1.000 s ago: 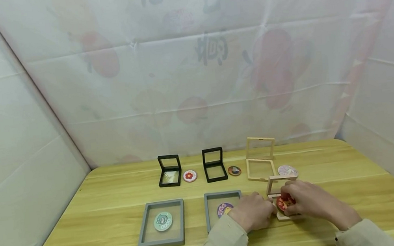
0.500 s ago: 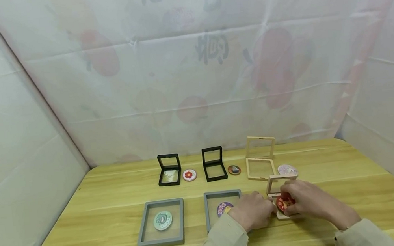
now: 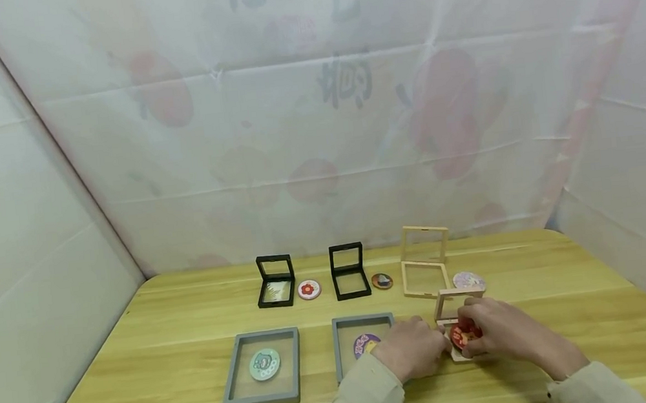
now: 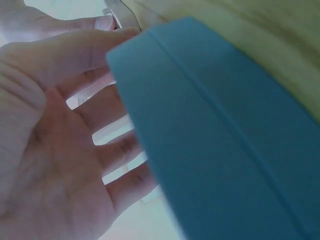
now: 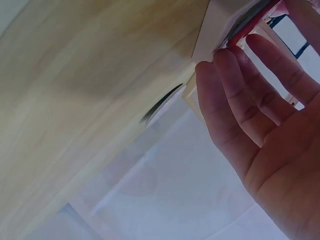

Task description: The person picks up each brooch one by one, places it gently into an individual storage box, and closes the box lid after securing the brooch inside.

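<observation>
My right hand (image 3: 501,327) pinches a round red badge (image 3: 460,337) over the lower half of a small pale pink display frame (image 3: 445,321), whose lid stands raised. In the right wrist view, those fingertips sit at the badge's red edge (image 5: 250,24). My left hand (image 3: 413,348) holds the same frame at its left side, thumb and fingertips at the edge. Its forearm passes over a grey display frame (image 3: 337,349) with a purple badge (image 3: 365,345) in it. This grey frame (image 4: 215,115) looms large in the left wrist view, hiding the left fingertips.
Another grey frame (image 3: 263,402) with a green badge (image 3: 265,364) lies at left. Behind stand two hinged black frames (image 3: 273,258) (image 3: 345,247) and a yellow one (image 3: 423,227), each with a badge (image 3: 309,289) beside it. White curtains (image 3: 180,176) enclose the wooden table (image 3: 156,347).
The view has shifted very slightly. Both hands stay at the pale pink frame, and the red badge is still in the right fingers.
</observation>
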`<state>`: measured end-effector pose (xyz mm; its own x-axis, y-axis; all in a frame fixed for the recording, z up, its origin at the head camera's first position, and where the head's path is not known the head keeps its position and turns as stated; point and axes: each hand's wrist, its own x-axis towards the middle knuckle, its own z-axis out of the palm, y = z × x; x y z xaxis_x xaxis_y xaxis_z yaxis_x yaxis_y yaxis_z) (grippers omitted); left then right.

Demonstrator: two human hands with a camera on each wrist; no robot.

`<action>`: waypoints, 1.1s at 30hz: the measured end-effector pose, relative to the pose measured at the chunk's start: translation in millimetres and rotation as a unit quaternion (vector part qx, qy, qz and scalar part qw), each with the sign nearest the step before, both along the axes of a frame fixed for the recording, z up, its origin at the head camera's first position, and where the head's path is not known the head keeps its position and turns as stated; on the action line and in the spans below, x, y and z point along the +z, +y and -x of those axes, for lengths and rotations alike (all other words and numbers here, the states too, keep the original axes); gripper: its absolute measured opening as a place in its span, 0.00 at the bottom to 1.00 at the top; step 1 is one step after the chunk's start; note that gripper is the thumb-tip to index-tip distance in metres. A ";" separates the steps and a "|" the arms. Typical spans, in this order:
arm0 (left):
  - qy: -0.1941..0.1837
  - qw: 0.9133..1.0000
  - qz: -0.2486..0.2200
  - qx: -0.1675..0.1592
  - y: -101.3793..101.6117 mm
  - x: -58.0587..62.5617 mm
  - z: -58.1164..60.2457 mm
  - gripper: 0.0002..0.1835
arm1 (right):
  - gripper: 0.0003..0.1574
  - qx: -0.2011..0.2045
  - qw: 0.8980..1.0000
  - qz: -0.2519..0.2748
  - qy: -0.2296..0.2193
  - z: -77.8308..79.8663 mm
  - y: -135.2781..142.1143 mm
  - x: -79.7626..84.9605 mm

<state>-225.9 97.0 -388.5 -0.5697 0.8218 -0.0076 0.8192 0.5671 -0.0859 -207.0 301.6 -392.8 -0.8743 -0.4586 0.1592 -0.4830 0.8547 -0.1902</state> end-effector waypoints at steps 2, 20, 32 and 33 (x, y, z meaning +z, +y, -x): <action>0.007 1.000 0.007 0.000 0.9 2.6 -0.7 0.06 | 0.21 0.003 1.000 0.003 0.003 0.7 1.3 0.7; 0.048 0.996 -0.078 -0.018 -8.5 16.2 4.7 0.08 | 0.15 -0.016 0.997 0.041 -0.066 2.6 21.1 20.5; 0.081 0.992 -0.093 0.027 -9.9 16.7 11.2 0.08 | 0.13 -0.001 0.994 0.065 -0.082 6.3 32.5 28.7; 0.077 0.992 -0.095 0.029 -9.5 17.1 11.9 0.08 | 0.14 -0.006 0.995 0.065 -0.082 6.6 33.0 29.4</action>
